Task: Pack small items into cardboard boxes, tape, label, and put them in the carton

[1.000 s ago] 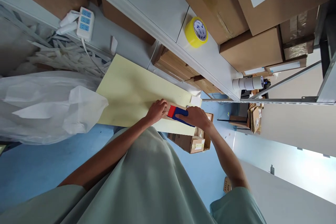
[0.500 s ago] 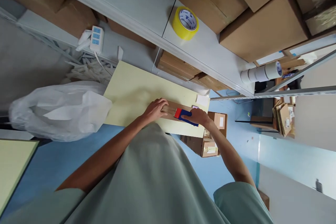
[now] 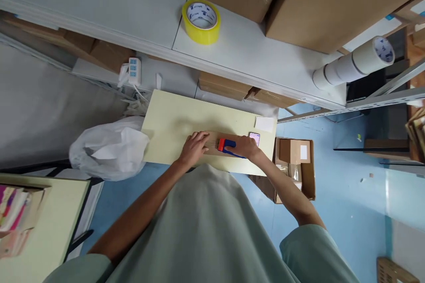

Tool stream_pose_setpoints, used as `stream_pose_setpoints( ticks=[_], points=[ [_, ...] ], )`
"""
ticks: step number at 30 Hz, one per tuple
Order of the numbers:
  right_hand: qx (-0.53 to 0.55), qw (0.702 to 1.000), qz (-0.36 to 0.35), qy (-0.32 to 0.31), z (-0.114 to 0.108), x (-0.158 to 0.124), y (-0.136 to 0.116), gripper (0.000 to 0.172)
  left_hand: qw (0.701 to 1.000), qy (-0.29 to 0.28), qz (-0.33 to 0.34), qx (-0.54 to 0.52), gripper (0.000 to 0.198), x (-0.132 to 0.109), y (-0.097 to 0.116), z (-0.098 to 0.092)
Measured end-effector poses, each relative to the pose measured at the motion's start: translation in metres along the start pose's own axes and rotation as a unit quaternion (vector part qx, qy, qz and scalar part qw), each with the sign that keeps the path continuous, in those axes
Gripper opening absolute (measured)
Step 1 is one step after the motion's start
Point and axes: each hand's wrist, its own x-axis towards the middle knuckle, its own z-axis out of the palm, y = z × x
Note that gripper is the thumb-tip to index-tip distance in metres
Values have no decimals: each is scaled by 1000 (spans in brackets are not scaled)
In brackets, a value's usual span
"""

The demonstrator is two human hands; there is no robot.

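Observation:
A flat, narrow brown cardboard box (image 3: 214, 137) lies lengthwise on a pale yellow table (image 3: 172, 115) in front of me. My left hand (image 3: 194, 147) grips its left end, fingers over the top and thumb on the near side. My right hand (image 3: 245, 147) is closed around a red-and-blue tape dispenser (image 3: 229, 144), whose red head points left and rests at the box's top. Partly behind my right hand lies a phone (image 3: 254, 137) with a lit screen. A white paper slip (image 3: 264, 123) is at the table's far right corner.
Beyond the table, a grey shelf (image 3: 252, 59) holds a yellow tape roll (image 3: 201, 21), white rolls (image 3: 355, 63) and large cartons. A white plastic bag (image 3: 106, 150) stands left, near a power strip (image 3: 134, 70). An open carton (image 3: 310, 172) with small boxes sits on the floor right.
My view has shifted, showing more of the phone and the open carton. Both hands, with the box and the tape dispenser, appear slightly further left along the table.

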Motion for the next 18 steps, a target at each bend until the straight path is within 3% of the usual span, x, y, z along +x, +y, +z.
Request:
stream_pose_setpoints(
  ticks=[5, 9, 15, 18],
  points=[
    [18, 999, -48, -1, -2, 0, 3, 58, 998, -8, 18, 60, 85, -15, 34, 27],
    [20, 998, -59, -2, -2, 3, 6, 56, 996, -26, 7, 90, 103, -17, 40, 40],
    [25, 996, -82, -14, -1, 11, 5, 53, 994, -22, -9, 105, 99, -14, 38, 44],
    [28, 995, -96, -24, -5, 7, 16, 51, 994, -26, -12, 104, 98, -13, 38, 44]
  ],
)
